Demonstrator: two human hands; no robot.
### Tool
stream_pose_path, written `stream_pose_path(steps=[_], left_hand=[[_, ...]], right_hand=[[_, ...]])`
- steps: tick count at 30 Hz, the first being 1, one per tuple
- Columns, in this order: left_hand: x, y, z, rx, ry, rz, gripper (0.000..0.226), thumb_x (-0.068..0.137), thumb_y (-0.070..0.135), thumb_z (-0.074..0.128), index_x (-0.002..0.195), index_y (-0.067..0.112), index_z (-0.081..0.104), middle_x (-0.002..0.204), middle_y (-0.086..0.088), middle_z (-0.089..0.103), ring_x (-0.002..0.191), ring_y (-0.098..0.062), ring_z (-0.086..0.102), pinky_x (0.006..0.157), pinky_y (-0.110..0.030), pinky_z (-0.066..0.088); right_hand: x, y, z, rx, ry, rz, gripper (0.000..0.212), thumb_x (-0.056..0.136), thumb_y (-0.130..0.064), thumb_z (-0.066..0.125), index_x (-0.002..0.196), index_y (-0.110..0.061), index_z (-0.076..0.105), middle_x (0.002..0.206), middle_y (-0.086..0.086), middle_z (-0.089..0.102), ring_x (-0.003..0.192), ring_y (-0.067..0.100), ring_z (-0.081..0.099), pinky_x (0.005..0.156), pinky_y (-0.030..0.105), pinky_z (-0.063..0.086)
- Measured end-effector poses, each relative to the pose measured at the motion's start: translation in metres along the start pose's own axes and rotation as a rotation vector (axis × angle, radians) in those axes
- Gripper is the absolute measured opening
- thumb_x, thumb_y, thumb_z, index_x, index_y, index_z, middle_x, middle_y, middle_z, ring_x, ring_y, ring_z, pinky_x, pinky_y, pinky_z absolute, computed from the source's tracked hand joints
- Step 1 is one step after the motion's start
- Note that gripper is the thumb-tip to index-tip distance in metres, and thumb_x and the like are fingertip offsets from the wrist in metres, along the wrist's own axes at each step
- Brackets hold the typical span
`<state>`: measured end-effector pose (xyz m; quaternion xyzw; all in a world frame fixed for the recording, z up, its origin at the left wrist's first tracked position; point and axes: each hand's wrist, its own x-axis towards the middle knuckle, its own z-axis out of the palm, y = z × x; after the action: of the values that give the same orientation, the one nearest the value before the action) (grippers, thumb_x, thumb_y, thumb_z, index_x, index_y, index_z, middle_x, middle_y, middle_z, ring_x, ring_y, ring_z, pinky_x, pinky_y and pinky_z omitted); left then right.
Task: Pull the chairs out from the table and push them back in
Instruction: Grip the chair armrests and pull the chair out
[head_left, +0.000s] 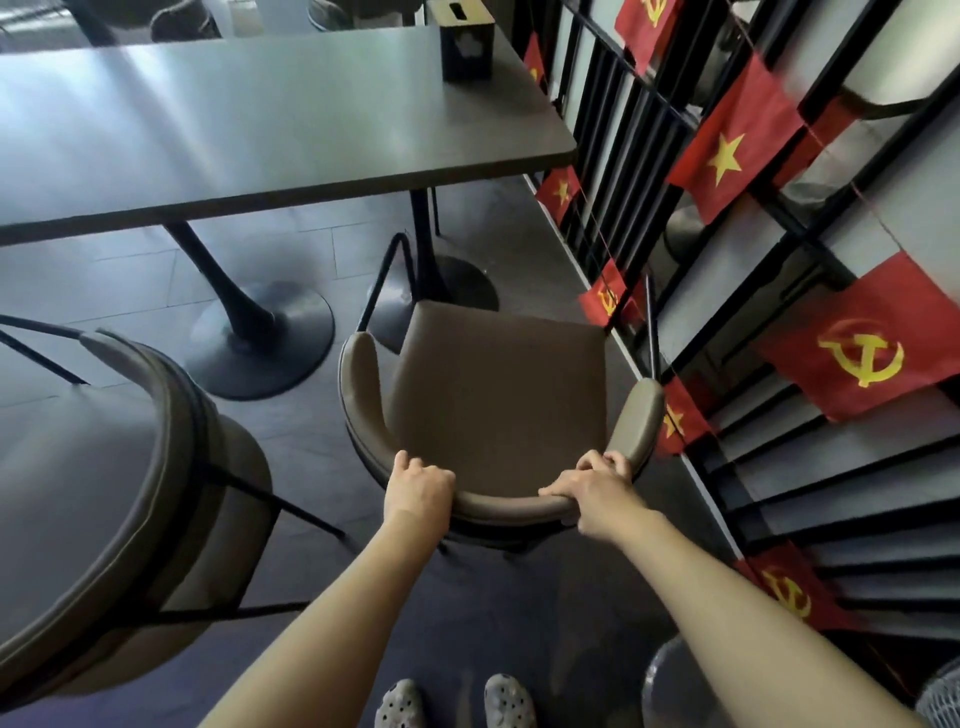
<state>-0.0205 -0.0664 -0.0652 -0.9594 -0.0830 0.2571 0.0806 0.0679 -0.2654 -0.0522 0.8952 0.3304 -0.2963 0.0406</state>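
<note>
Both hands clamped on curved backrest of brown padded armchair (498, 395): left hand (418, 488), right hand (592, 491). Chair clear of dark rectangular table (260, 135) ahead: pulled out, push-in pending. Second brown chair (104, 493) left of left hand also out.

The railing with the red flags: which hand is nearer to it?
Right. The right hand grips the chair backrest at the end closest to the railing. The left hand grips the backrest's other end, farther from it.
</note>
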Motion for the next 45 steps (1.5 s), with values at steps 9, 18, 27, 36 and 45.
stream_pose_path(steps=[9, 18, 27, 36, 45], left_hand=[[0.011, 0.006, -0.008, -0.243, 0.059, 0.03, 0.027, 0.08, 0.017, 0.054, 0.105, 0.022, 0.064, 0.109, -0.002, 0.068, 0.11, -0.024, 0.053, 0.095, -0.031, 0.034], [0.03, -0.013, -0.013, -0.229, 0.093, -0.045, 0.041, 0.084, 0.014, 0.047, 0.116, 0.034, 0.063, 0.115, 0.01, 0.066, 0.118, -0.021, 0.044, 0.116, -0.054, -0.006], [0.032, 0.013, -0.019, -0.254, 0.058, -0.045, 0.042, 0.085, 0.015, 0.05, 0.121, 0.035, 0.059, 0.12, 0.008, 0.061, 0.122, -0.027, 0.039, 0.114, -0.057, -0.003], [0.033, 0.004, -0.02, -0.333, 0.041, 0.034, 0.039, 0.086, 0.021, 0.053, 0.121, 0.036, 0.059, 0.124, 0.009, 0.057, 0.126, -0.021, 0.038, 0.113, -0.056, 0.0], [-0.003, -0.027, -0.025, -0.858, 0.258, -0.062, 0.046, 0.079, 0.032, 0.066, 0.125, 0.028, 0.059, 0.146, 0.0, 0.043, 0.136, -0.019, 0.032, 0.115, -0.028, 0.023]], right_hand=[[0.045, 0.049, -0.036, -0.116, -0.056, -0.109, 0.061, 0.081, -0.007, 0.055, 0.125, -0.049, 0.055, 0.129, -0.014, 0.058, 0.128, 0.016, 0.035, 0.111, 0.035, 0.01], [0.064, 0.078, -0.056, -0.16, -0.079, -0.077, 0.065, 0.077, -0.002, 0.054, 0.12, -0.05, 0.06, 0.126, -0.017, 0.061, 0.129, 0.012, 0.037, 0.114, 0.034, 0.007], [0.049, 0.096, -0.074, -0.112, -0.04, -0.05, 0.064, 0.082, 0.003, 0.049, 0.123, -0.044, 0.06, 0.134, -0.007, 0.053, 0.136, 0.017, 0.028, 0.116, 0.03, 0.005], [0.04, 0.085, -0.065, 0.001, -0.045, 0.091, 0.062, 0.086, 0.003, 0.048, 0.128, -0.043, 0.056, 0.14, 0.004, 0.038, 0.148, 0.029, 0.004, 0.12, 0.036, 0.002], [0.05, 0.031, -0.086, 0.373, -0.188, 0.079, 0.051, 0.078, -0.002, 0.049, 0.125, -0.017, 0.063, 0.119, 0.001, 0.068, 0.115, 0.017, 0.06, 0.103, 0.028, 0.043]])
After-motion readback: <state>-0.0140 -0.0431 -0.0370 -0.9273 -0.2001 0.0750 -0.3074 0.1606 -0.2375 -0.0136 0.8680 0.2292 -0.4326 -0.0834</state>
